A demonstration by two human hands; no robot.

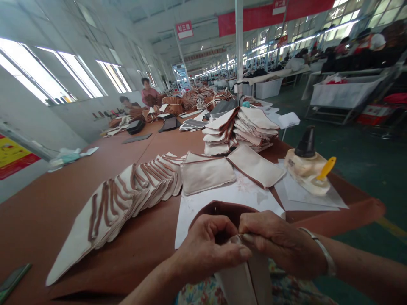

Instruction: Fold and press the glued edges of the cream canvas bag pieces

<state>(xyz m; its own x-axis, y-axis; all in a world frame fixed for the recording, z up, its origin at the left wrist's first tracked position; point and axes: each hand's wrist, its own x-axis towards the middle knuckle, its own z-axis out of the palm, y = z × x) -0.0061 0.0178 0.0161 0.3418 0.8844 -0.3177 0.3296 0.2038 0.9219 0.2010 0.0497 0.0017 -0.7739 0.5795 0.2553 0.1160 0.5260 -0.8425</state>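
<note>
Close to my lap, my left hand (211,245) and my right hand (280,239) pinch a brown and cream leather piece (244,279) between thumbs and fingers. The fingertips meet at the seam that runs down its pale side. Its brown part curves up behind my hands, over a white paper sheet (187,224). Just beyond lie cream panels with brown edges (208,176), one of them a separate panel (257,165) angled to the right. A fanned row of cream pieces with brown strips (127,199) spreads to the left.
On the right stands a cream glue pot (307,169) with a black cone and a yellow-handled brush (327,168), resting on paper. Stacked cream panels (254,127) lie farther back. A phone (14,279) is at the lower left. Two people work at the table's far end.
</note>
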